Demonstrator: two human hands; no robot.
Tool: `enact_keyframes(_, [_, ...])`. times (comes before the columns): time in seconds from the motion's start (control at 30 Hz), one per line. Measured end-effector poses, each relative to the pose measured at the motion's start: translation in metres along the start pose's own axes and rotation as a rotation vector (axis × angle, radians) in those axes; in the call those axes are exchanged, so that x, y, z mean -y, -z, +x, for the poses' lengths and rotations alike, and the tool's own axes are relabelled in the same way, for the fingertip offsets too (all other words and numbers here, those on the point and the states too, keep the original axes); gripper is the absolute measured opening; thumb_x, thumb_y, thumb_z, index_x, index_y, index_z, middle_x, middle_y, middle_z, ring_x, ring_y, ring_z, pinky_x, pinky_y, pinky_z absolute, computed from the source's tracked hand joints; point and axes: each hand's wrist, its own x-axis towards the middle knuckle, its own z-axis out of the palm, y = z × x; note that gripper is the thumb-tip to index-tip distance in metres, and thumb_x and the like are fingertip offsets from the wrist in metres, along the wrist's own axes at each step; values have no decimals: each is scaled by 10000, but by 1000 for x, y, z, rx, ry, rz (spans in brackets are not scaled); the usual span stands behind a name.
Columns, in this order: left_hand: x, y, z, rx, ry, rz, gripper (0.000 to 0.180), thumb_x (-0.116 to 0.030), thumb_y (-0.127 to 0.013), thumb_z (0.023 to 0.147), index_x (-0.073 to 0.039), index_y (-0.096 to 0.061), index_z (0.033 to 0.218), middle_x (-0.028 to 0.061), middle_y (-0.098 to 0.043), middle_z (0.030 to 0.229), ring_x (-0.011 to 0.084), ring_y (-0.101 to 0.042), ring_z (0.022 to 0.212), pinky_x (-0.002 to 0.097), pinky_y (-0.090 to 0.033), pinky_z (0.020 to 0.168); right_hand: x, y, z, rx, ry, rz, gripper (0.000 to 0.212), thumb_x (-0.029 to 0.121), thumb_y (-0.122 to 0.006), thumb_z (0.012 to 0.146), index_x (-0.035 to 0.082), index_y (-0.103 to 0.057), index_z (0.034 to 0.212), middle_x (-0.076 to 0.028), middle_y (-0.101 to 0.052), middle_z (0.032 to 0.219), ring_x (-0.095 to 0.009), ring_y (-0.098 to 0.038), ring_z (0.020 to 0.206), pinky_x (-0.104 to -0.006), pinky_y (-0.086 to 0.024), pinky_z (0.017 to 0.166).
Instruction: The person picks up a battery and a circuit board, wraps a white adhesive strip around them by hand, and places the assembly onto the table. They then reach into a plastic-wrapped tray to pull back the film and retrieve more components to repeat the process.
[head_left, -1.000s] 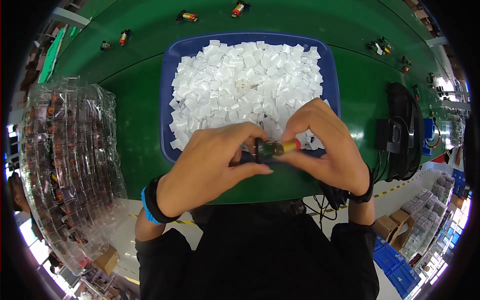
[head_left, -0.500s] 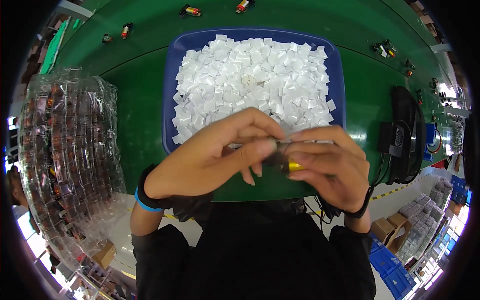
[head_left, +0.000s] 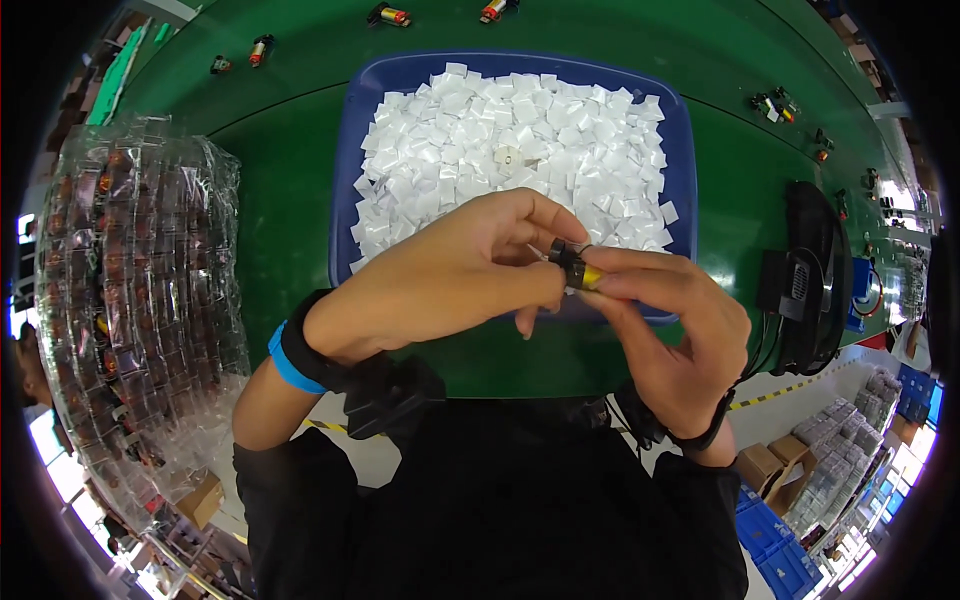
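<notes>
A small black-and-yellow cylinder [head_left: 577, 268] is held between my two hands, over the near edge of a blue tray [head_left: 345, 190]. My right hand [head_left: 690, 320] pinches its yellow end between thumb and fingers. At the black end, the thumb and fingers of my left hand [head_left: 450, 265] are closed around it; my fingers partly hide this end. Beneath and beyond my hands, the tray is heaped with small white square pieces [head_left: 450, 130]. A pale round disc [head_left: 508, 160] lies on top of the heap.
Clear plastic blister trays [head_left: 140, 290] with small parts inside stand stacked at the left. Small yellow-and-red cylinders [head_left: 395, 16] lie along the far side of the green table [head_left: 285, 200]. A black device [head_left: 805, 280] with cables sits at the right. Cardboard boxes [head_left: 775, 465] are lower right.
Both hands have risen slightly away from me, with the cylinder turned so its black end shows more. My right fingers have shifted their hold, and the view has moved a little.
</notes>
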Motion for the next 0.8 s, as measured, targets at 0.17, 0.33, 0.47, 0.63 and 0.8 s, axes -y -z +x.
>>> enact_keyframes(0.17, [14, -5, 2, -93, -17, 8, 345, -13, -581, 935, 19, -520, 1273, 90, -631, 1039, 120, -626, 817, 240, -508, 702, -8, 0, 4, -7, 78, -151, 265, -119, -801, 690, 5, -684, 894, -132, -754, 967, -255, -724, 915, -313, -572, 774])
enact_keyframes(0.33, [16, -25, -1, -193, -132, 84, 320, 0, -572, 935, 14, -544, 1254, 85, -631, 1025, 117, -629, 816, 233, -522, 660, -10, -3, 5, -14, 75, -197, 278, -132, -792, 669, 13, -683, 880, -113, -756, 952, -245, -712, 934, -321, -569, 781])
enact_keyframes(0.47, [19, -29, -3, -297, -169, 207, 307, 1, -606, 941, 9, -564, 1245, 81, -629, 1013, 118, -631, 779, 241, -551, 628, -10, -5, 6, -16, 92, -217, 276, -132, -791, 667, 13, -688, 879, -125, -754, 937, -240, -711, 941, -319, -570, 781])
enact_keyframes(0.63, [12, -19, -9, -201, -168, 141, 335, -18, -659, 941, 16, -562, 1260, 99, -645, 1051, 129, -644, 822, 254, -582, 634, -10, -3, 8, 1, 117, -218, 291, -123, -795, 664, 11, -689, 900, -136, -743, 973, -247, -707, 944, -321, -571, 784])
enact_keyframes(0.8, [15, -16, -15, -258, -278, -3, 298, -17, -647, 957, 44, -567, 1238, 151, -663, 1116, 148, -670, 864, 258, -589, 623, 3, -11, 18, -110, 152, -194, 312, -76, -823, 692, 3, -682, 959, -145, -723, 1042, -254, -704, 940, -316, -567, 782])
